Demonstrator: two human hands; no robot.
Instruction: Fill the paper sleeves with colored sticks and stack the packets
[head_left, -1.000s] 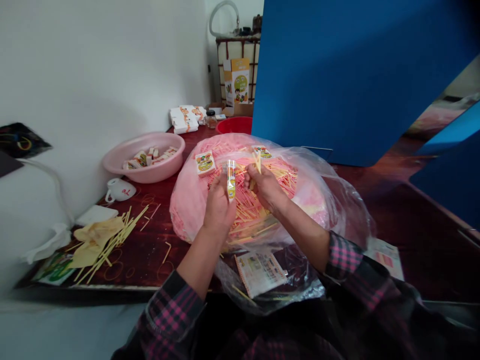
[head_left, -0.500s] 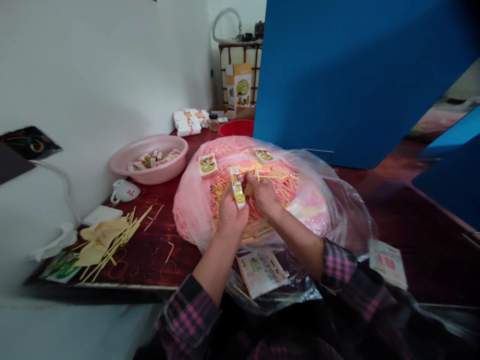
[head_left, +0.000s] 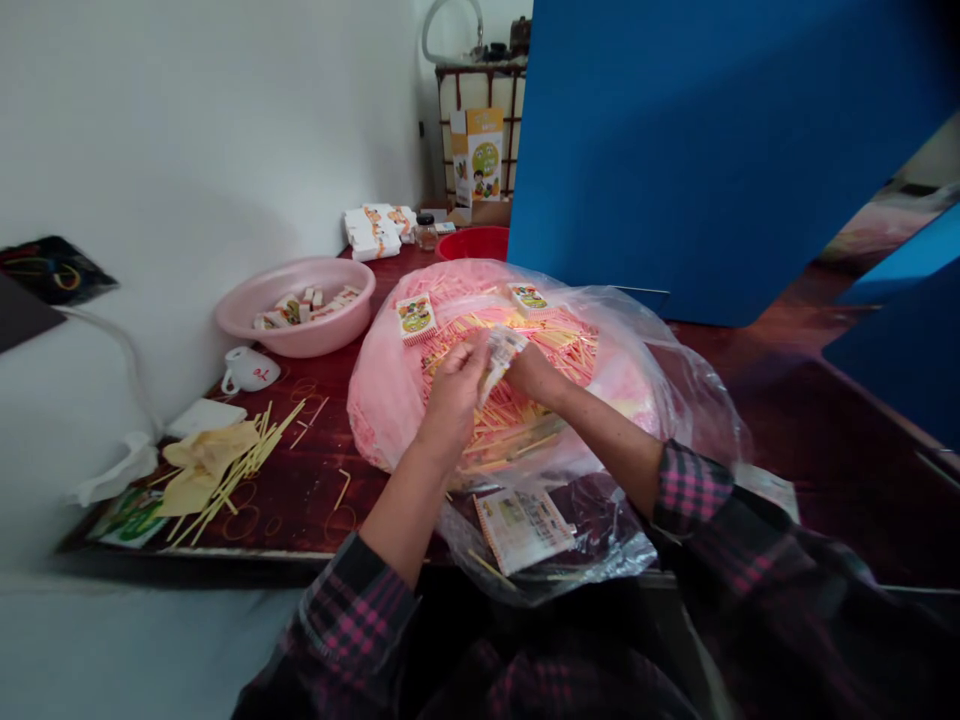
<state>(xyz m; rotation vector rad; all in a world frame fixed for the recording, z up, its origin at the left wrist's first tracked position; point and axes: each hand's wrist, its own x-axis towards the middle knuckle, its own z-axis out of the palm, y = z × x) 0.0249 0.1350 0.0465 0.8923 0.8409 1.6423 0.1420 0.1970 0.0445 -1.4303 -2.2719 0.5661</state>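
Note:
My left hand [head_left: 454,388] is closed, with thumb and fingers pinching a small printed box [head_left: 501,358] whose pale lettered side faces me. Close behind the box is my right hand [head_left: 538,376]; its fingers are hidden, so whether they hold anything does not show. Both hands are over a large clear plastic bag [head_left: 679,370] full of thin pink and yellow sticks [head_left: 517,425]. Two printed packs lie on the heap, one at the left [head_left: 416,318] and one at the back [head_left: 529,299]. A flat printed sheet or bag [head_left: 523,530] lies at the near edge.
Left of the bag stands a pink basin [head_left: 300,340] holding several small boxes. A white mug [head_left: 250,370] lies nearby, with loose yellow sticks [head_left: 244,470] in front. Farther back are a jar [head_left: 426,232], a red basin [head_left: 474,243] and a blue panel [head_left: 675,170].
The small box has turned from its narrow coloured side to a paler, wider one and moved slightly right. My right hand has shifted right, its fingers now behind the box. The view tilted slightly down.

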